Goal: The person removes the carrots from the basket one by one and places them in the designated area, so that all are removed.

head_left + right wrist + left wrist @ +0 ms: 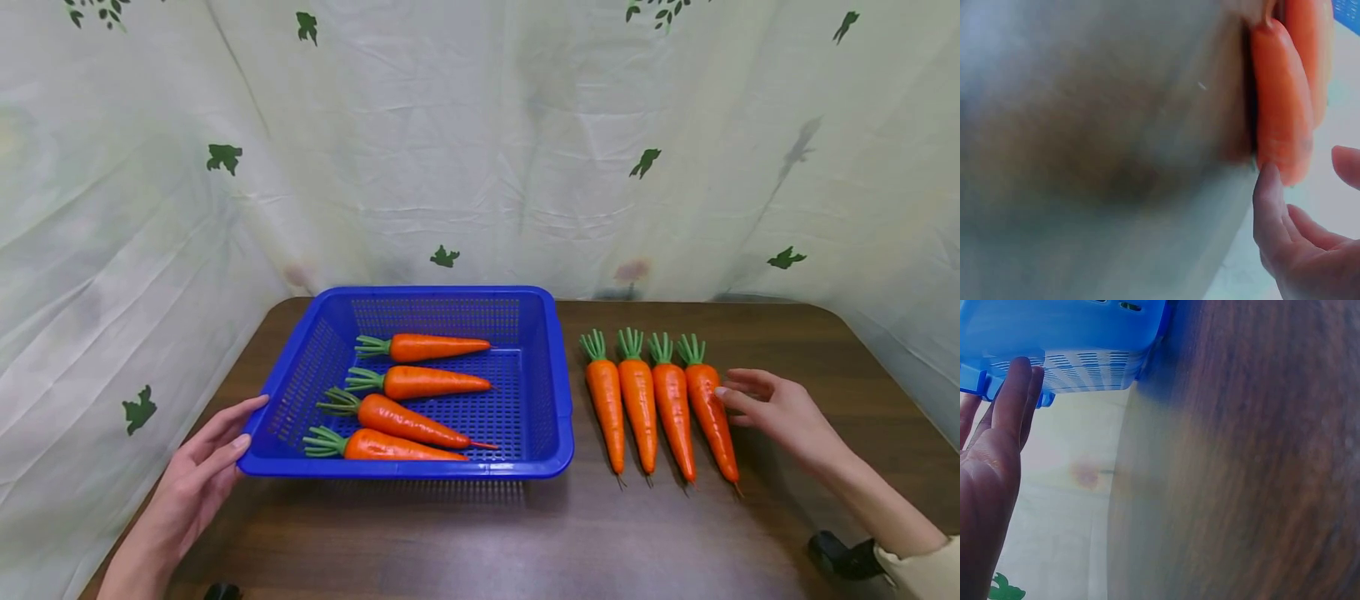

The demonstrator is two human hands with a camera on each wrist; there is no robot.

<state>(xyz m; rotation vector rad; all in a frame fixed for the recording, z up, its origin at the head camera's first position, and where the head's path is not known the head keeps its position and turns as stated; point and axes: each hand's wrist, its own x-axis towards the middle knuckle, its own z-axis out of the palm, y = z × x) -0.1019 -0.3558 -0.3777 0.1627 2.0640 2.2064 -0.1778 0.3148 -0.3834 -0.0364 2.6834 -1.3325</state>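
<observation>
The rightmost carrot (pixel 712 421) lies on the brown worktop (pixel 570 533), at the outer end of a row of four to the right of a blue basket (pixel 405 468). Its green top points away from the person and its thin tip toward them. The three other carrots (pixel 672 417) of the row lie just beside one another, turned much the same way. The right hand (pixel 783 412) is at the rightmost carrot's outer side, not far below the green top. One fingertip overlaps the orange skin in the right wrist view, while the thumb stands well away from the fingers; that grip is wide, and how firmly it touches cannot be told.

The left hand (pixel 195 483) is at the basket's left side, near the front corner, thumb and forefinger at the rim. The left wrist view shows straight fingers against the slotted wall, so this grip is wide as well. Four more carrots (pixel 435 382) lie inside the basket, tops to the left and tips to the right; the two nearest the person are close together, one of them slanting.

Behind the worktop hangs a pale curtain (pixel 450 125) with green leaf shapes. A cream sleeve (pixel 922 575) shows on the right forearm.
</observation>
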